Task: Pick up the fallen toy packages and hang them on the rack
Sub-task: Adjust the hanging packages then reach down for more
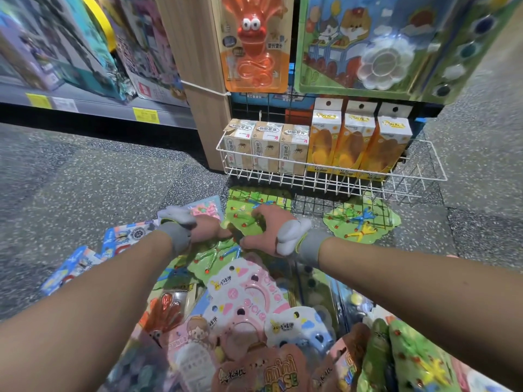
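Several toy packages lie in a heap on the speckled floor below a black wire rack (pixel 311 202). My left hand (pixel 202 229) and my right hand (pixel 267 230), both in pink gloves with grey cuffs, grip a green blister pack of sticky frog toys (pixel 246 219) from either side, low against the rack's foot. A second green pack (pixel 362 224) leans behind the grid at the right. Pink card packs (pixel 249 290) and an orange hand toy pack (pixel 167 309) lie nearer me. An orange octopus-like toy pack (pixel 256 43) and a painting set (pixel 370 43) hang on the rack above.
A white wire basket (pixel 418 176) holding small cartons juts out from the rack above the green packs. A wooden post (pixel 198 80) stands left of the rack. Shelves of boxed toys (pixel 85 52) run along the left. Blue card packs (pixel 85 261) lie at the left of the heap.
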